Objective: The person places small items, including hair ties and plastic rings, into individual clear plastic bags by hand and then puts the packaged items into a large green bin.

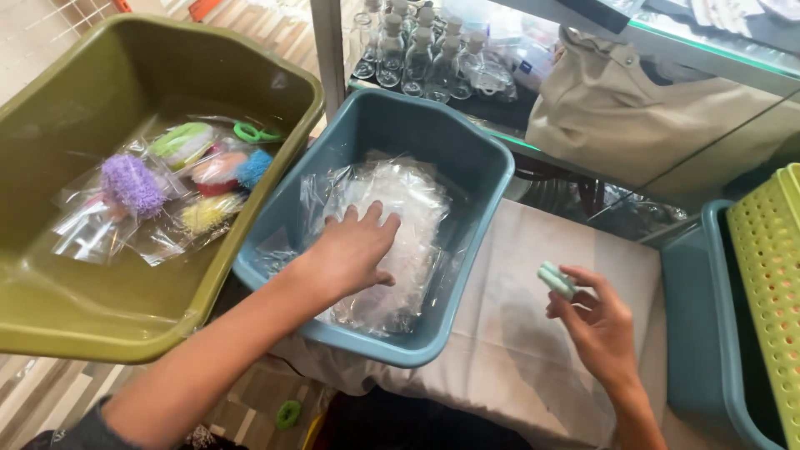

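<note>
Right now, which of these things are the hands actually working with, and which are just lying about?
In hand:
- left hand pressed on the clear plastic bags in the blue-grey tub
- right hand pinching a small pale green piece

Lying about:
- olive tub with bagged coloured scrubbers
- corked glass bottles
- beige bag
- yellow-green perforated basket

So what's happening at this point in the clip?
A person is working over two plastic tubs. Their left hand rests flat on a stack of clear plastic bags inside the blue-grey tub. Their right hand holds a small pale green item above the cloth-covered surface. The olive-green tub beside it holds colourful fuzzy pieces already sealed in clear bags.
</note>
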